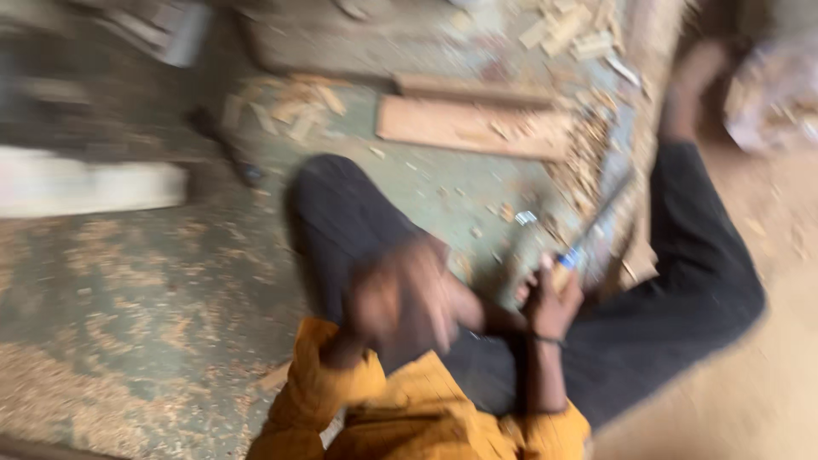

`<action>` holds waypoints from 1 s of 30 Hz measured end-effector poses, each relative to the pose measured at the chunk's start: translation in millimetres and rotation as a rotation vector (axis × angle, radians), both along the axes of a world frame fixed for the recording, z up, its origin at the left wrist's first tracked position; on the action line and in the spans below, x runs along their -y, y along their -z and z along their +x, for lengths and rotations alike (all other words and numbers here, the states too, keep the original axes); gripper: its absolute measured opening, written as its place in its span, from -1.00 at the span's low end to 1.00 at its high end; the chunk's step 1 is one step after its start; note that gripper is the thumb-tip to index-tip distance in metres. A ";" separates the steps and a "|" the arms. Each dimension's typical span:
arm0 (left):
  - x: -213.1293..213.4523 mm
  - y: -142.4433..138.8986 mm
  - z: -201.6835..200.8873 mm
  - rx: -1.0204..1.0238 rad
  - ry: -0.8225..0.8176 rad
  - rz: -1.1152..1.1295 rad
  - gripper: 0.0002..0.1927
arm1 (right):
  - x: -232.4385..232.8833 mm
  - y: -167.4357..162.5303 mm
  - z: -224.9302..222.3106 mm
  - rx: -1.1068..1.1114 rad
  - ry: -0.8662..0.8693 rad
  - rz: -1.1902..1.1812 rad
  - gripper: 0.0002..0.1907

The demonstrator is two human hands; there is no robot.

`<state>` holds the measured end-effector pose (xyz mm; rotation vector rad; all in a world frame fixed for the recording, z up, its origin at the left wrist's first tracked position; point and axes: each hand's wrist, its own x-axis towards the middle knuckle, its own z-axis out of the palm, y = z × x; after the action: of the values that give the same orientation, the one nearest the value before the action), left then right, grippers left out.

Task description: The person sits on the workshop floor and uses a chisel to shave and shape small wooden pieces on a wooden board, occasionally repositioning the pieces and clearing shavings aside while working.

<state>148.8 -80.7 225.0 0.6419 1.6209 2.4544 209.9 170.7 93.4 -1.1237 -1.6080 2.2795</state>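
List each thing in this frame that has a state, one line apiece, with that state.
Left hand: blurred, over the knee; grip cannot be told.
Right hand: closed around a chisel.
Chisel: held, blade slanting up and away from the hand.
Wooden board: lying flat on the floor.
Wood offcuts: loose, scattered.
Sawdust: spread over the floor.

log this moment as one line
left hand: blurred, empty as far as visible | right hand: grips handled tool | setting: sawdust floor, plank
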 end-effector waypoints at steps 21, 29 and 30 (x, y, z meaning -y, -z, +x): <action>-353.1 143.3 -230.8 -0.667 -0.172 -1.029 -0.68 | -78.1 -31.9 17.3 0.034 0.178 -0.314 -0.80; -372.8 215.1 -297.0 -0.858 -0.095 -1.421 -0.61 | -98.4 -27.3 16.8 0.007 0.134 -0.477 -0.80; -373.2 215.9 -297.6 -0.905 -0.128 -1.406 -0.63 | -99.3 -26.4 16.5 0.022 0.124 -0.478 -0.80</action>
<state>-148.8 292.4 9.1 1.3205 3.0084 0.4229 226.4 270.0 119.8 -1.2998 -0.9832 2.6454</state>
